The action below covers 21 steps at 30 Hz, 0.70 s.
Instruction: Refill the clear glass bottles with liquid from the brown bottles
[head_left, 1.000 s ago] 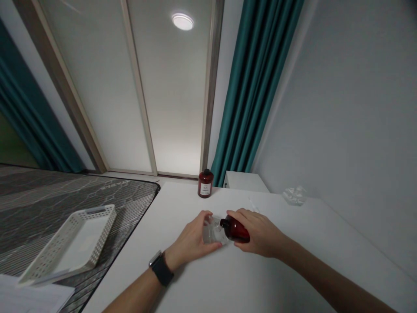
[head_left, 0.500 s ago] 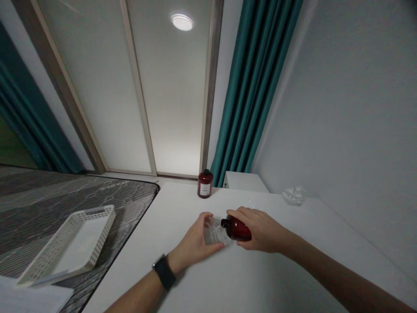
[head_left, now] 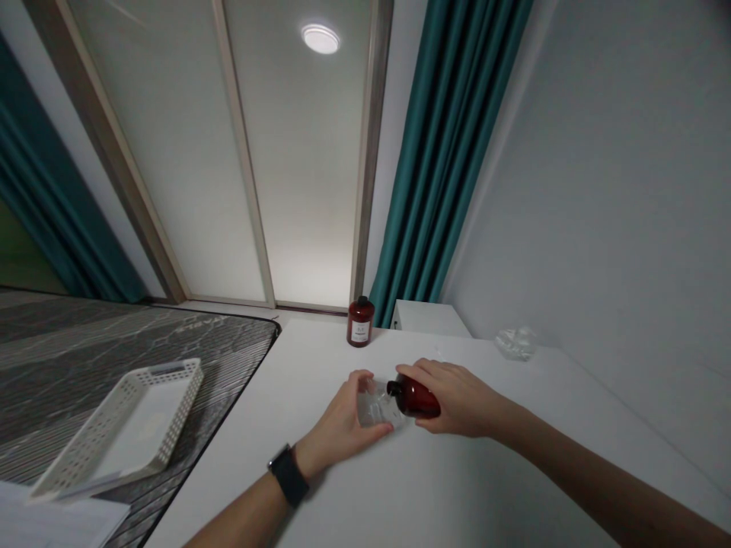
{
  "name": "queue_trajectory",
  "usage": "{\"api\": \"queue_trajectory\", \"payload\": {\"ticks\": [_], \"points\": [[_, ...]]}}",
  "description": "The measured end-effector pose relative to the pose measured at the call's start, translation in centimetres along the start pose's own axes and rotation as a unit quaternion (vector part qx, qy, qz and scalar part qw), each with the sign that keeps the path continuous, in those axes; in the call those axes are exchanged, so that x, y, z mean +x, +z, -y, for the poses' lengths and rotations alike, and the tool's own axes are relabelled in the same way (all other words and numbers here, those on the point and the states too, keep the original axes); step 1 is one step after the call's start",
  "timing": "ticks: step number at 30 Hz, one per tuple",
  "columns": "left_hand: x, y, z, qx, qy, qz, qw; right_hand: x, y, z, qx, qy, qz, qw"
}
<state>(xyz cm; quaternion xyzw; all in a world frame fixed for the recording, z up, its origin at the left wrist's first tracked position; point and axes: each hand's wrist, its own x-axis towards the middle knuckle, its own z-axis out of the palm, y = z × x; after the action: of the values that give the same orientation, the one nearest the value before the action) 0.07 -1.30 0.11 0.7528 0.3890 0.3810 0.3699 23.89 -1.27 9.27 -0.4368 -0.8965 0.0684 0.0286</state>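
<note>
My left hand [head_left: 349,428], with a dark watch on its wrist, is wrapped round a clear, see-through container [head_left: 374,407] on the white table. In my right hand [head_left: 451,396] is a dark red-brown bottle [head_left: 419,398], tipped on its side. The bottle's black neck points left, just over the right edge of the clear container. Whether liquid flows from it I cannot tell. A second red-brown bottle [head_left: 359,323] with a white label and black cap stands upright toward the table's far edge.
Crumpled clear plastic [head_left: 515,344] lies at the table's [head_left: 445,495] far right by the wall. To the left, a white perforated basket [head_left: 181,411] and white papers [head_left: 57,517] rest on a grey patterned surface [head_left: 222,350]. A white cabinet [head_left: 431,318] stands behind the table.
My right hand and the bottle have risen very slightly. My left hand and the clear container have stayed in place.
</note>
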Motion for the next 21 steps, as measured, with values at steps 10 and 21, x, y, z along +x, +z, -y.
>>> {"api": "queue_trajectory", "payload": {"ticks": [10,21], "points": [[-0.04,0.08,-0.25,0.000,-0.012,-0.008,1.000,0.15,-0.63,0.23,-0.014,-0.003,0.004,1.000],[-0.02,0.05,-0.31,-0.007,-0.015,-0.005,1.000,0.38,-0.60,-0.09,-0.036,-0.017,-0.006,0.999]]}}
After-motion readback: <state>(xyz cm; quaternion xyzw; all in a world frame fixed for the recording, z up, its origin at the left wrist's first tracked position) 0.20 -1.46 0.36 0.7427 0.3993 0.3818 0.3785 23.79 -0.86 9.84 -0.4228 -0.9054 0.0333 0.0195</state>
